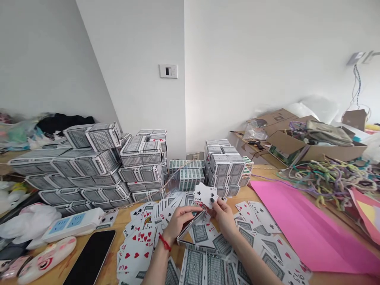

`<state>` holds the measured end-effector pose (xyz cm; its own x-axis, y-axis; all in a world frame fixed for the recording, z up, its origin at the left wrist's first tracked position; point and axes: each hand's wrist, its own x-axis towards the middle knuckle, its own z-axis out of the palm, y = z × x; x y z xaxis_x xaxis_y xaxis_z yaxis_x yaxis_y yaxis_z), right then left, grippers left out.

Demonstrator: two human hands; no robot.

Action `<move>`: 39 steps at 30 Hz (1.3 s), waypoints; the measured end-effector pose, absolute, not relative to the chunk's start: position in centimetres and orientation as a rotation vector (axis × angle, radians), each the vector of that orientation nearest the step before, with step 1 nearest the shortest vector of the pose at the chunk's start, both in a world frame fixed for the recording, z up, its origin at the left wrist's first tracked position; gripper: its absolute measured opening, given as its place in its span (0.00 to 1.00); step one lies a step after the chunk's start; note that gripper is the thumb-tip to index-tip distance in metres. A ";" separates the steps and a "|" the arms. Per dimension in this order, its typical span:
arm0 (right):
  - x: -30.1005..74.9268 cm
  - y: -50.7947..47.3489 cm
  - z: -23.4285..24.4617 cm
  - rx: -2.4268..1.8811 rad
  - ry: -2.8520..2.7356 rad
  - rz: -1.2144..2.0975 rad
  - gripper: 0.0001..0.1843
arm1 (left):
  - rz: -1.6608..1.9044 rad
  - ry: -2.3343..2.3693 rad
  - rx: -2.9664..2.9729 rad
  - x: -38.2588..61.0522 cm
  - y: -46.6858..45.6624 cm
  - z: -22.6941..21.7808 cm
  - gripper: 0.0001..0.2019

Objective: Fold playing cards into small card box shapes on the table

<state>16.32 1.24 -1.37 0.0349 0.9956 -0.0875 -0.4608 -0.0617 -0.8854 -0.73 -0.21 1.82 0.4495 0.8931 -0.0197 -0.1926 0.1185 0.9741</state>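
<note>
Several grey-backed cards (194, 269) lie face down at the near edge of the desk (123, 219), nr. the wrists. On the L, a dark-screened phone (90, 257) lies flat w/ a white item w/ red marks (47, 259) just beside it. From where I stand, a triangular card frame (197, 248) sits btwn. the forearms, open side up, w/ loose cards visible inside its outline. L hand (182, 217), red cord (165, 242) on the wrist, has its fingers closed at the frame's far end. R hand (222, 215) pinches a few overlapped cards (204, 194), thumb on the face, 2 of clubs showing, held just past that same end. Loose playing cards (138, 253) spread both sides, some face up, some face down. Pink sheet (311, 229) on the R, white power strip (73, 225) on the L. Farther back, stacked card-covered blocks: big L pile (92, 162), mid pile (142, 158), R pile (224, 166), w/ green-patterned packs (190, 180) btwn. the last 2. Far R: tangled cords (341, 178), then an open cardboard box (320, 152) w/ stuff in it. Behind all, a pale wall w/ a switch plate (168, 71).
</note>
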 end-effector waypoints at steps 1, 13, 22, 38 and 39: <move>16.2 1.2 -1.4 -0.946 -0.819 1.422 0.18 | 0.912 0.766 1.154 -0.6 -0.2 1.7 0.12; 15.9 1.3 -1.7 -1.002 -1.142 1.401 0.20 | 1.257 1.129 0.990 -0.4 1.2 0.0 0.19; 16.2 1.6 -1.4 -1.052 -1.069 1.482 0.20 | 1.235 1.198 1.120 -0.4 1.2 -0.5 0.13; 15.4 2.9 -1.2 -1.057 -1.219 1.503 0.21 | 1.190 1.234 1.208 0.0 0.6 -0.3 0.11; 15.5 2.8 -1.3 -1.056 -1.222 1.487 0.21 | 1.187 1.235 1.220 0.1 0.6 -0.2 0.10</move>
